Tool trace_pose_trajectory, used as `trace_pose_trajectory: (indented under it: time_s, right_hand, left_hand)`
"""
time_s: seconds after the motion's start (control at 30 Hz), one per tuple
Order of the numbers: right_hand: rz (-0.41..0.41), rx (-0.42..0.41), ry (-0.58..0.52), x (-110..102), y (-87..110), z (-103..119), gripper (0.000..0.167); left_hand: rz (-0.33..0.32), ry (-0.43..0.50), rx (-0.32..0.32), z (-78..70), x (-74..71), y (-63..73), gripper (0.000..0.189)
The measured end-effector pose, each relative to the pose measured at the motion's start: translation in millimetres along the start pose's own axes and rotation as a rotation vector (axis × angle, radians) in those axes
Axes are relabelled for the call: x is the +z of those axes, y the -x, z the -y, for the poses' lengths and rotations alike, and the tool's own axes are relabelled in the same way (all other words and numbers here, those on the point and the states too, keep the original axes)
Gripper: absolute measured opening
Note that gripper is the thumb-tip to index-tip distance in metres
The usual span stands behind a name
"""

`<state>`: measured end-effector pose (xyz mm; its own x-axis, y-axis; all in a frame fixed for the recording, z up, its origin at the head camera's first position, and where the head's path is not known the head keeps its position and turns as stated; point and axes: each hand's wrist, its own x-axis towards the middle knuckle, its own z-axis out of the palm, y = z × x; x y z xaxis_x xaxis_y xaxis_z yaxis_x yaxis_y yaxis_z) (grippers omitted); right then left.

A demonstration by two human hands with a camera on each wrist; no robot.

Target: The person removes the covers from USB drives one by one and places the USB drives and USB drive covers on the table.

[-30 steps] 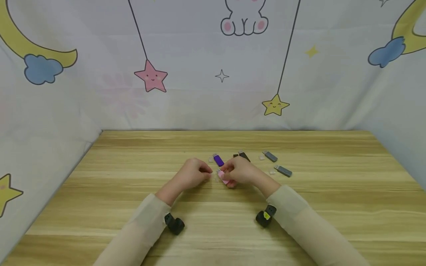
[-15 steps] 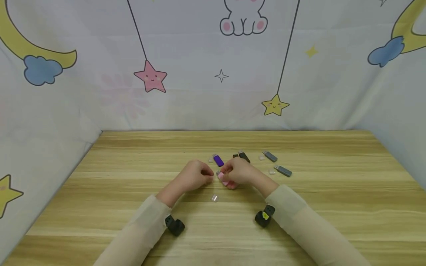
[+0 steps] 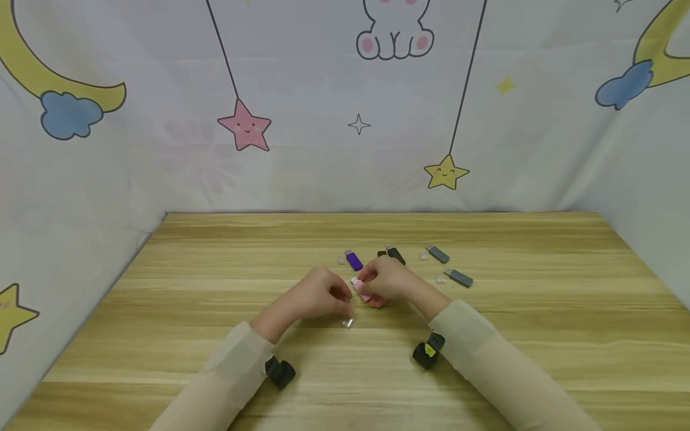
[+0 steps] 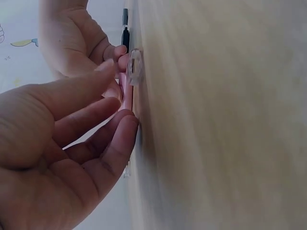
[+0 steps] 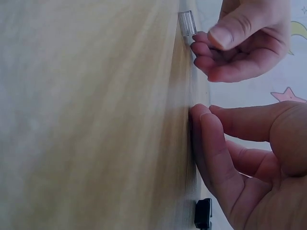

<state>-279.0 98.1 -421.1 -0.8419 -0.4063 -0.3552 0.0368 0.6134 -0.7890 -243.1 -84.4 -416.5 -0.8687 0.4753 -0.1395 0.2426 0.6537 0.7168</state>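
Between its thumb and fingers my right hand point(image 3: 389, 279) pinches a pink USB flash drive point(image 3: 362, 290), its metal plug pointing away to the left. The hand covers part of the drive. My left hand point(image 3: 321, 296) hovers low over the table just left of it, thumb and fingers apart around nothing. A small clear cap point(image 3: 347, 323) lies on the wood right by the left fingertips. In the left wrist view this clear cap point(image 4: 135, 67) shows just beyond the thumb; the right wrist view has the clear cap point(image 5: 187, 24) beside the left fingers.
Behind the hands lie a purple flash drive point(image 3: 353, 260) with a clear cap point(image 3: 341, 260), a black drive point(image 3: 396, 255) with a black cap point(image 3: 381, 253), and two grey drives point(image 3: 437, 254) with clear caps point(image 3: 440, 279). A printed curtain point(image 3: 312, 173) hangs behind the table.
The clear cap has come to lie on the table nearer the body, in front of the pink drive. My left hand has shifted toward it. My right hand stays almost still with the drive.
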Motion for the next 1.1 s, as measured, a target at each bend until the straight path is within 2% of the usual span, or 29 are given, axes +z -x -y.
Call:
trace_pose_trajectory:
  time_s: [0.2, 0.57, 1.1]
  right_hand:
    - [0.006, 0.002, 0.000, -1.2, 0.3, 0.4, 0.021]
    - [0.009, -0.018, 0.008, -4.2, -1.9, -3.0, 0.022]
    - [0.011, -0.018, -0.001, -4.4, -1.4, -3.2, 0.022]
  left_hand:
    - [0.051, -0.006, 0.035, -0.6, 1.3, 2.0, 0.022]
    - [0.085, -0.011, 0.067, -2.2, 3.0, 0.4, 0.020]
    - [0.030, -0.063, 0.069, -0.3, -1.8, -5.0, 0.011]
